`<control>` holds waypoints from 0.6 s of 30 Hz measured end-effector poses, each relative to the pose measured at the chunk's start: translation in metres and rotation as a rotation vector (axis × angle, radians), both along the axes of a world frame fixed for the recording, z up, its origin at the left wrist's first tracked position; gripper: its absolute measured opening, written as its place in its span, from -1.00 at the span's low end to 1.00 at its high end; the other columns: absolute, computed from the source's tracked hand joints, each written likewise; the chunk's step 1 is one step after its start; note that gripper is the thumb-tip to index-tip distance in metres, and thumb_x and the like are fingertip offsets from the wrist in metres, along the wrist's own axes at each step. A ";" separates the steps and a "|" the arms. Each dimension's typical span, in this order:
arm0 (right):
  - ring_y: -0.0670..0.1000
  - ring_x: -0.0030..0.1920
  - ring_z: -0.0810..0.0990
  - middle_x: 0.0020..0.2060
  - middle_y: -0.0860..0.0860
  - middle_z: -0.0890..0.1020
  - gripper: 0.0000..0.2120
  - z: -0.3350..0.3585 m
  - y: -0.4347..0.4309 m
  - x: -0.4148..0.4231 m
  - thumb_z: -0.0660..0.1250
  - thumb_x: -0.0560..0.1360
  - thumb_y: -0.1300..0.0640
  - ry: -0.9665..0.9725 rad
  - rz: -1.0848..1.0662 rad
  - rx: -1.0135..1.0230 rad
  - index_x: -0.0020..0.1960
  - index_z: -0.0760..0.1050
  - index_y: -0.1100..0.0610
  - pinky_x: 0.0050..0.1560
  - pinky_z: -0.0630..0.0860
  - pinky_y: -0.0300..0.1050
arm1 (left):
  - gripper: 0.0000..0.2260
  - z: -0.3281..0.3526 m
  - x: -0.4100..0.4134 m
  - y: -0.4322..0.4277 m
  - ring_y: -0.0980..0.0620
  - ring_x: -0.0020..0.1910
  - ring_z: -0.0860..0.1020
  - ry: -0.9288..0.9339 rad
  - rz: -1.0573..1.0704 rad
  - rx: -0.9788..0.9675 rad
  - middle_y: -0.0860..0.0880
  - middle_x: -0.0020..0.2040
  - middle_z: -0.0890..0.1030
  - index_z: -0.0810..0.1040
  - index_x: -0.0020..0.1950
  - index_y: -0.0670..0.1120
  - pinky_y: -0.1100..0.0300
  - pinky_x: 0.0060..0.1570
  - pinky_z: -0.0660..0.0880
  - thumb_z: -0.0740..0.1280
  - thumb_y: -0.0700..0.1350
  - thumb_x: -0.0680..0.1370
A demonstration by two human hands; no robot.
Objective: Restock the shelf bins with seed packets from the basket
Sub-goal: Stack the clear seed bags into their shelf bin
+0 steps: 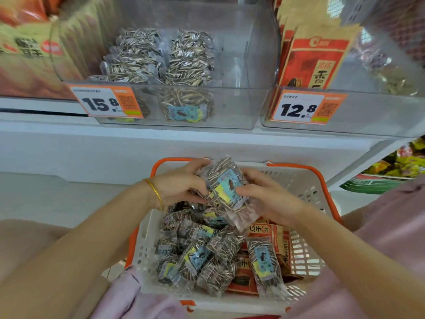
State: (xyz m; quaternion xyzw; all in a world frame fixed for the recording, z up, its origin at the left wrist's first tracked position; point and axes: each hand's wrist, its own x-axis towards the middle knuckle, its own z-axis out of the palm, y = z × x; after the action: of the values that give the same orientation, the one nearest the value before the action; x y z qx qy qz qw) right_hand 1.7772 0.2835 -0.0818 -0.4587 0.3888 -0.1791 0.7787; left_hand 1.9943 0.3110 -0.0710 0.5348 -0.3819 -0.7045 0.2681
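Observation:
A white basket (305, 187) with orange handles sits below the shelf. In it lie several clear seed packets (195, 256) with blue labels. Both hands hold a small bunch of these clear seed packets (226, 187) over the basket's far end. My left hand (181, 183) grips the bunch from the left, and my right hand (266, 194) pinches it from the right. Above stands a clear shelf bin (232, 104) tagged 15.8. It is partly filled with the same packets (161, 58) on its left side.
Red and brown paper seed bags (269, 233) lie in the basket's right half. A second clear bin (372, 113) tagged 12.8 holds matching red bags (319, 56). Large snack bags (27, 47) stand on the shelf at left. A lower shelf with colourful packs (400, 166) is at right.

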 end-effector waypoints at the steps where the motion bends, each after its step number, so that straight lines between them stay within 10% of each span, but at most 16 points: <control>1: 0.17 0.12 0.60 0.19 0.19 0.55 -0.49 0.004 0.002 0.000 0.36 0.36 0.21 -0.016 0.002 0.005 0.29 0.39 0.12 0.14 0.54 0.13 | -0.23 0.006 0.001 0.002 -0.13 0.21 0.52 0.045 -0.025 0.003 -0.14 0.30 0.48 0.28 0.42 0.02 -0.08 0.17 0.50 0.43 -0.24 0.24; 7: 0.09 0.19 0.57 0.22 0.04 0.57 -0.36 0.047 0.010 0.006 0.41 0.34 0.17 0.033 0.145 -0.193 0.37 0.29 -0.05 0.19 0.47 0.27 | -0.39 0.045 0.002 0.013 0.07 0.21 0.53 -0.057 -0.095 -0.191 0.07 0.31 0.49 0.35 0.39 0.05 0.05 0.13 0.54 0.40 0.05 0.35; 15: -0.25 0.13 0.55 0.13 -0.25 0.58 -0.46 0.162 -0.020 0.048 0.45 0.38 0.03 0.110 0.169 -0.613 0.29 0.34 -0.15 0.08 0.53 -0.26 | -0.47 0.139 0.026 -0.008 -0.11 0.07 0.55 0.014 0.035 -0.493 -0.10 0.19 0.59 0.47 0.28 0.04 0.06 -0.04 0.59 0.30 -0.11 0.30; 18: -0.11 0.02 0.63 0.07 -0.10 0.63 -0.54 0.194 -0.054 0.070 0.42 0.41 0.10 0.142 0.108 -0.655 0.27 0.39 -0.08 -0.03 0.59 -0.16 | -0.57 0.167 0.038 -0.037 0.03 -0.08 0.57 -0.012 0.138 -0.556 -0.04 -0.01 0.60 0.49 0.21 -0.06 0.24 -0.25 0.58 0.25 -0.06 0.35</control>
State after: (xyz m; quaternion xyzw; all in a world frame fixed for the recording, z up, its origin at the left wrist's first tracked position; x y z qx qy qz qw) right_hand 1.8476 0.2294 0.1125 -0.7156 0.3390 -0.2208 0.5695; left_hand 2.0325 0.2742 0.0964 0.4697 -0.5247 -0.5496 0.4496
